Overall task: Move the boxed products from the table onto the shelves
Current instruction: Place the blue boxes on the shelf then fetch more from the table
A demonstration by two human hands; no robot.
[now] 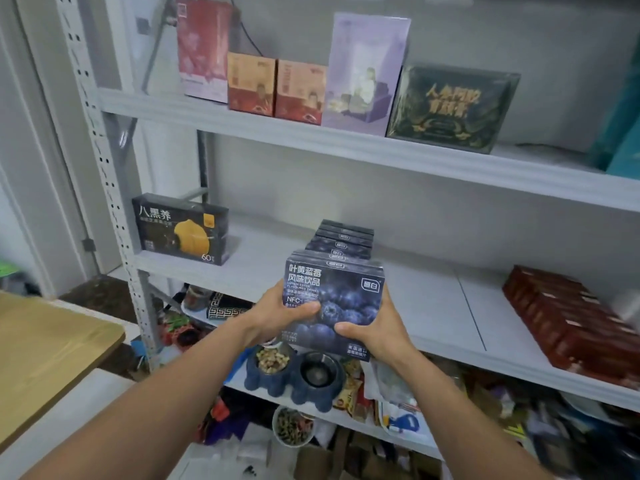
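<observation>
Holding blueberry drink box (346,296) at middle shelf (433,306) front edge, left hand (280,315) and right hand (377,327) fingers curled round its sides. Row of matching boxes (343,237) just behind on the shelf.

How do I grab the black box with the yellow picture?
Reach over its top edge from the front and pinch front and back. The black box stands upright, looks thin, has open space above; its left end nears the shelf post.
</observation>
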